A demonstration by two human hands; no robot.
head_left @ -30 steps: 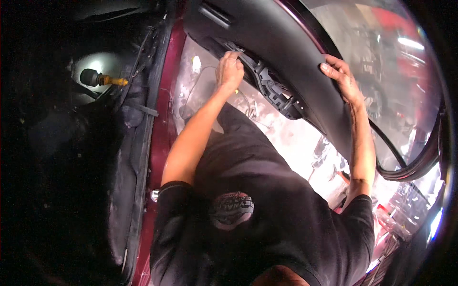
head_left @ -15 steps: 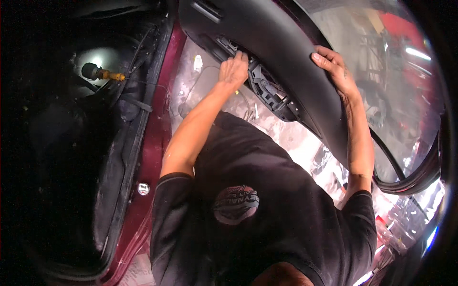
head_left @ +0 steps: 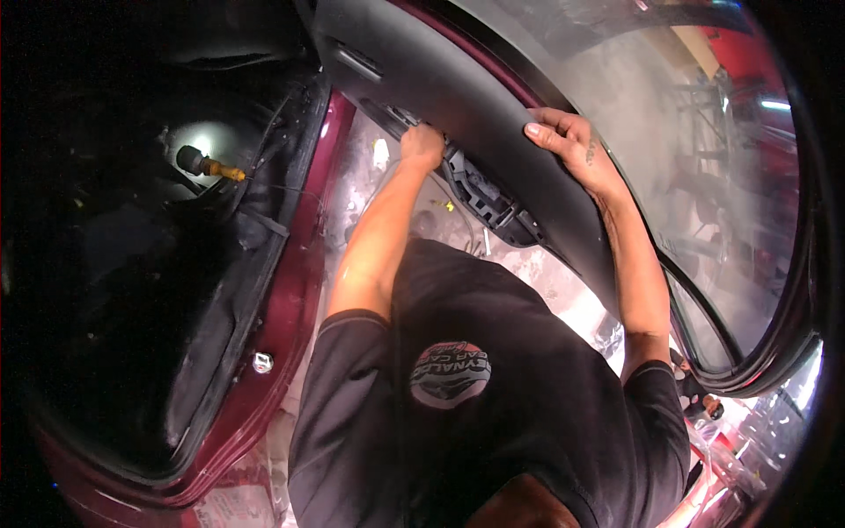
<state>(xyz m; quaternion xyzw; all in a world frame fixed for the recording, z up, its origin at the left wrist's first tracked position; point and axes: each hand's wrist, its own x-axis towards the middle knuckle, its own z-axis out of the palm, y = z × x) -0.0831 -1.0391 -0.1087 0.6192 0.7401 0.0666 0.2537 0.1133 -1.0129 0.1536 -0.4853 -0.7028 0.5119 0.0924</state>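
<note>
A dark grey door trim panel [head_left: 458,79] leans against a maroon car door [head_left: 295,299] in front of me. My left hand [head_left: 422,145] is closed on the panel's inner edge, next to a black plastic bracket [head_left: 484,194] on its back side. My right hand [head_left: 568,141] grips the panel's outer edge, fingers curled over it beside the window glass [head_left: 678,167]. Both arms reach forward from my black T-shirt [head_left: 493,396].
A tool with a yellow handle [head_left: 207,165] lies in a lit spot in the dark car interior at left. A black rubber seal [head_left: 731,352] runs around the window frame. Shiny foil sheeting [head_left: 563,299] covers the door below the panel. A bolt [head_left: 262,362] sits on the door frame.
My right hand has slid a little left along the panel's edge. The left hand stays closed at the same spot on the panel's inner edge, and the view has shifted slightly.
</note>
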